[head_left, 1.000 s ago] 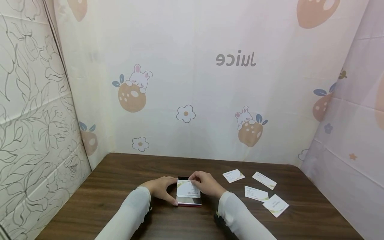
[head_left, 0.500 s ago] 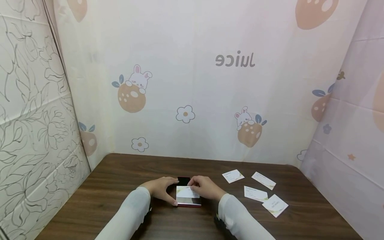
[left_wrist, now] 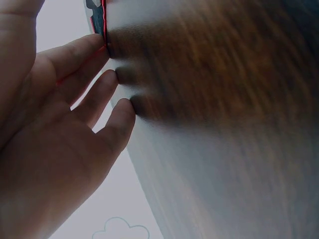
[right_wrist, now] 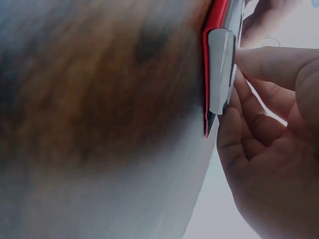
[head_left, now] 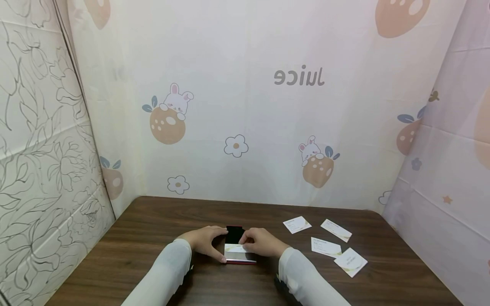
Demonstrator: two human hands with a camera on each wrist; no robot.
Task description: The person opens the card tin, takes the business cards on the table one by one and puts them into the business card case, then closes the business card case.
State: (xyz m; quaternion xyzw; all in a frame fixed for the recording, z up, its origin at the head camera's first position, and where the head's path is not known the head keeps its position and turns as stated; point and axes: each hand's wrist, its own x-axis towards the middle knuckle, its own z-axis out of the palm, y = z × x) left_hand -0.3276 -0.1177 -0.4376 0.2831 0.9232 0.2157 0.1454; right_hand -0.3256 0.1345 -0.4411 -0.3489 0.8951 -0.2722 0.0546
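Observation:
A card case (head_left: 234, 234) with a black inside, silver front and red edge lies on the brown table (head_left: 153, 225), near the front middle. My left hand (head_left: 206, 240) grips its left side, thumb at the near corner and fingers at the far one. My right hand (head_left: 262, 242) pinches a white business card (head_left: 234, 248) that lies low in the case, most of it under the silver front. In the right wrist view the case's red edge (right_wrist: 213, 35) and silver face sit against my right hand (right_wrist: 269, 149). The left wrist view shows my left hand (left_wrist: 94, 99) touching the red edge (left_wrist: 103, 20).
Several loose white business cards lie on the table to the right: one (head_left: 297, 224) nearest the case, others (head_left: 336, 230) (head_left: 326, 247) farther right and one (head_left: 350, 262) near the front. Patterned cloth walls close in the table at the back and sides.
The business card has slid down into the case, uncovering the black inside; my right hand came toward me with it. The left hand stayed put.

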